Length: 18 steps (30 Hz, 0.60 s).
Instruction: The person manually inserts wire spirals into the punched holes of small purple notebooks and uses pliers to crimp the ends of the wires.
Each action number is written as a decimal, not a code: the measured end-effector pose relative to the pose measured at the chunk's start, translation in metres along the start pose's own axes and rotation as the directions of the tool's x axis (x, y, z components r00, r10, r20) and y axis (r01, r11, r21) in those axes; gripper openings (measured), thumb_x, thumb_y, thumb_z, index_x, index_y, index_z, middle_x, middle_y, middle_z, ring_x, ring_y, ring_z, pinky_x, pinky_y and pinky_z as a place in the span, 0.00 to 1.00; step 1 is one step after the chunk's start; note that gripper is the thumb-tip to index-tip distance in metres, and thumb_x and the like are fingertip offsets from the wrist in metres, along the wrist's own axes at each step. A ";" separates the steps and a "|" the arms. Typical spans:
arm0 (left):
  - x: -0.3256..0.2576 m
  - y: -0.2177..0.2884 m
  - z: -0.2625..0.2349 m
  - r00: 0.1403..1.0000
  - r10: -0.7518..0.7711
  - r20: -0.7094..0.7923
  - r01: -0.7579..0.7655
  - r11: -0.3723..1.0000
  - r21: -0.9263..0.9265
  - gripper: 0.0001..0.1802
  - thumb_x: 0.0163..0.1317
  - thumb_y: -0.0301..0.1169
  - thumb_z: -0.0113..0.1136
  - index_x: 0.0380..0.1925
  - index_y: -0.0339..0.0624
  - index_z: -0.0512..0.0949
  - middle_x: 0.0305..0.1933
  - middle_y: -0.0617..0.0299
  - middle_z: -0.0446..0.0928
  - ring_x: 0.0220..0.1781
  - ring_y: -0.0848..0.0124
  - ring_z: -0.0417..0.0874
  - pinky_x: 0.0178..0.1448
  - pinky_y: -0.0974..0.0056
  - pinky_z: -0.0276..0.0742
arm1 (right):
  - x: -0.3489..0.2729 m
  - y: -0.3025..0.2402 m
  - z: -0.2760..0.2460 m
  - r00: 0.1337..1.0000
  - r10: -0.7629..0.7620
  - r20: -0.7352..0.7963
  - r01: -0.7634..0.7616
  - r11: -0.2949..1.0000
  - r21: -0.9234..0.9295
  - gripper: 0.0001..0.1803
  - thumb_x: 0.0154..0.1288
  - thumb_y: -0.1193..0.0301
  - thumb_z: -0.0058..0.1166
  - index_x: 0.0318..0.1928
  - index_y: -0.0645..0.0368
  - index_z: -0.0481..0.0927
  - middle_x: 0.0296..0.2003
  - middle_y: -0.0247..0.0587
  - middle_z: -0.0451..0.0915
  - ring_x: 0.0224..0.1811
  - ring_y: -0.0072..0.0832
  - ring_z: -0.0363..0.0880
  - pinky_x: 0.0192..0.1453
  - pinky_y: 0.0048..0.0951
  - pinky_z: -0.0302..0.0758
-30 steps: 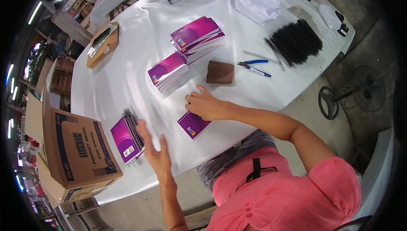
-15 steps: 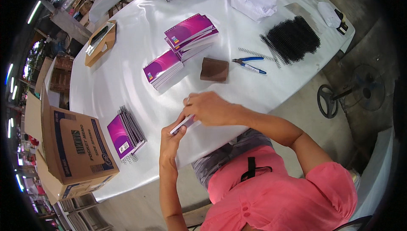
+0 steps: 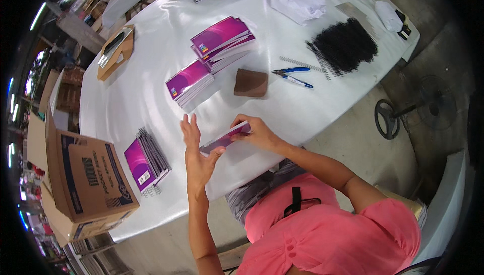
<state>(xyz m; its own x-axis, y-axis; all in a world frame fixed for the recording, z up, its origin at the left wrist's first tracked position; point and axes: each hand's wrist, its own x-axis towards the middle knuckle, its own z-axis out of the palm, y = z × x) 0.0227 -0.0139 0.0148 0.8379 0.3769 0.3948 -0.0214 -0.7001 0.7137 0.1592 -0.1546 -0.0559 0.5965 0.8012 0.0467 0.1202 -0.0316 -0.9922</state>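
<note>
Both hands hold a small purple notebook [image 3: 222, 140] on edge just above the white table [image 3: 141, 98]. My left hand [image 3: 197, 153] is flat against its left end, fingers spread upward. My right hand [image 3: 254, 131] grips its right end. A pile of spiral-bound purple notebooks [image 3: 145, 160] lies to the left of my left hand. Two stacks of unbound purple notebooks [image 3: 190, 80] [image 3: 222, 40] lie further back on the table.
An open cardboard box [image 3: 85, 184] stands at the table's left corner. A brown block [image 3: 250, 83], blue pliers [image 3: 292, 75], loose wire spirals [image 3: 301, 63] and a heap of black spirals [image 3: 345, 45] lie to the right. A pedestal fan [image 3: 411, 113] stands on the floor.
My right hand lifted the purple notebook off the table and my left hand came up to meet it. The notebook now stands on edge between both hands.
</note>
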 end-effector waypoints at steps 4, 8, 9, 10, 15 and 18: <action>0.015 0.038 0.023 0.980 0.064 0.186 -0.158 0.819 0.551 0.48 0.59 0.53 0.61 0.73 0.40 0.54 0.75 0.45 0.56 0.77 0.42 0.51 0.74 0.36 0.47 | -0.003 0.007 0.016 0.988 -0.123 -0.093 0.127 0.991 0.043 0.14 0.54 0.79 0.64 0.41 0.63 0.76 0.32 0.47 0.82 0.36 0.34 0.82 0.41 0.32 0.75; 0.012 0.016 0.041 0.964 0.025 0.263 -0.193 0.748 0.635 0.38 0.65 0.51 0.55 0.69 0.42 0.61 0.67 0.52 0.70 0.72 0.47 0.65 0.71 0.39 0.58 | -0.009 -0.002 0.013 0.975 -0.206 -0.086 0.208 0.978 0.011 0.16 0.53 0.81 0.61 0.44 0.64 0.75 0.33 0.49 0.80 0.38 0.42 0.82 0.44 0.35 0.76; 0.009 0.011 0.043 0.963 0.020 0.268 -0.192 0.748 0.636 0.38 0.65 0.51 0.55 0.69 0.42 0.61 0.67 0.52 0.70 0.72 0.47 0.65 0.71 0.39 0.58 | -0.012 -0.005 0.009 0.977 -0.182 -0.108 0.182 0.983 -0.010 0.18 0.53 0.82 0.59 0.46 0.65 0.74 0.39 0.51 0.79 0.44 0.44 0.80 0.48 0.37 0.75; 0.012 0.017 0.045 0.965 -0.004 0.264 -0.155 0.799 0.581 0.36 0.66 0.50 0.54 0.69 0.45 0.63 0.66 0.53 0.72 0.70 0.47 0.68 0.69 0.44 0.63 | -0.015 -0.009 0.005 0.979 -0.156 -0.132 0.153 0.988 -0.033 0.21 0.52 0.83 0.58 0.49 0.65 0.72 0.44 0.53 0.78 0.49 0.46 0.79 0.53 0.39 0.74; 0.008 0.015 0.046 0.978 0.048 0.205 -0.156 0.819 0.552 0.31 0.67 0.49 0.53 0.67 0.51 0.66 0.61 0.55 0.76 0.63 0.49 0.76 0.59 0.53 0.77 | -0.023 0.002 0.023 0.965 -0.218 -0.146 0.212 0.976 -0.051 0.27 0.52 0.85 0.56 0.55 0.66 0.68 0.56 0.56 0.69 0.62 0.49 0.68 0.63 0.41 0.67; 0.009 0.020 0.043 0.968 -0.020 0.249 -0.123 0.829 0.545 0.29 0.68 0.49 0.53 0.66 0.53 0.67 0.62 0.57 0.76 0.64 0.50 0.76 0.56 0.53 0.78 | -0.018 -0.006 -0.005 0.956 -0.290 -0.032 0.283 0.949 -0.141 0.27 0.51 0.85 0.56 0.55 0.66 0.70 0.57 0.56 0.69 0.62 0.49 0.67 0.64 0.42 0.66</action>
<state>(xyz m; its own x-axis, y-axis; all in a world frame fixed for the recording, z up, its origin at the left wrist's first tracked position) 0.0533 -0.0507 0.0082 0.9477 0.2279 0.2233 0.1766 -0.9576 0.2277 0.1512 -0.1717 -0.0502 0.5614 0.7561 0.3364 0.3945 0.1128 -0.9119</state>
